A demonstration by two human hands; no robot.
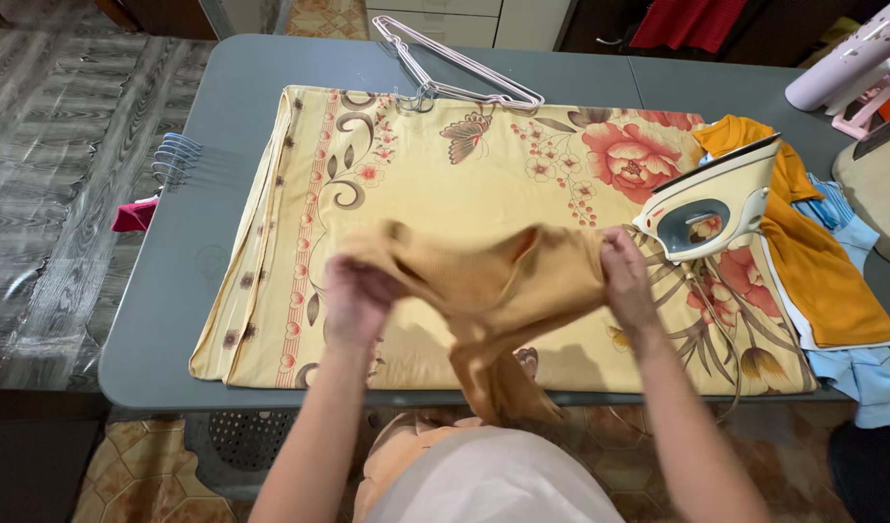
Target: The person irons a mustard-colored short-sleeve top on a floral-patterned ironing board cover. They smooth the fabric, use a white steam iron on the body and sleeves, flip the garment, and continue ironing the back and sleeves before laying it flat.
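Observation:
My left hand [356, 298] and my right hand [624, 276] each grip one end of a tan-orange garment [493, 291], held stretched just above a yellow floral cloth [445, 165]. The garment's lower part hangs down past the table's near edge. The cloth is spread over a grey table [203, 252]. A cream and white clothes iron [711, 199] rests tilted on the cloth, close to my right hand, with its cord trailing toward me.
A pile of orange, white and light blue clothes [832, 281] lies at the table's right end. A pink wire hanger [455, 63] sits at the far edge, pale blue hangers [179, 160] at the left edge. A plastic basket [242, 441] stands under the table.

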